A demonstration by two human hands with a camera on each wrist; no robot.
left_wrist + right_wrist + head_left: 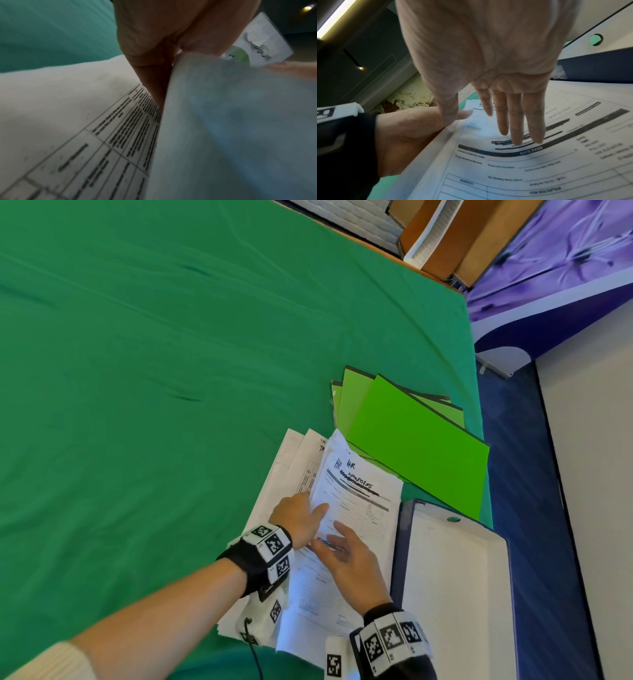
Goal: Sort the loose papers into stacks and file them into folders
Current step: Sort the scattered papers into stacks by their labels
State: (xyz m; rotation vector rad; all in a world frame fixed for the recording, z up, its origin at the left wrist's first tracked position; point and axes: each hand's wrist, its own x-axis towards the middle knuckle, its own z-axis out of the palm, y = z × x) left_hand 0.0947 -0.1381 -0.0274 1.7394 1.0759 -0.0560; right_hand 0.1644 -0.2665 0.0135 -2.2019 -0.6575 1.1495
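Observation:
A fanned pile of loose papers [363, 491] lies on the green cloth, its top sheet hand-marked "HR". My left hand [301, 520] pinches the left edge of the upper sheets, thumb on top and fingers [150, 60] underneath. The lifted sheet [231, 135] curls up off a printed table page [89, 135]. My right hand [349, 559] lies flat on the pile, its fingers [517, 121] straight over a "GATE PASS" form [530, 169]. Several bright green folders [418, 446] lie overlapped just beyond the papers.
An open dark-blue folder [452, 577] with a white inside lies against the right side of the pile, near the table's right edge. The green cloth [171, 371] stretches far to the left and back. Wooden furniture [455, 241] stands past the far corner.

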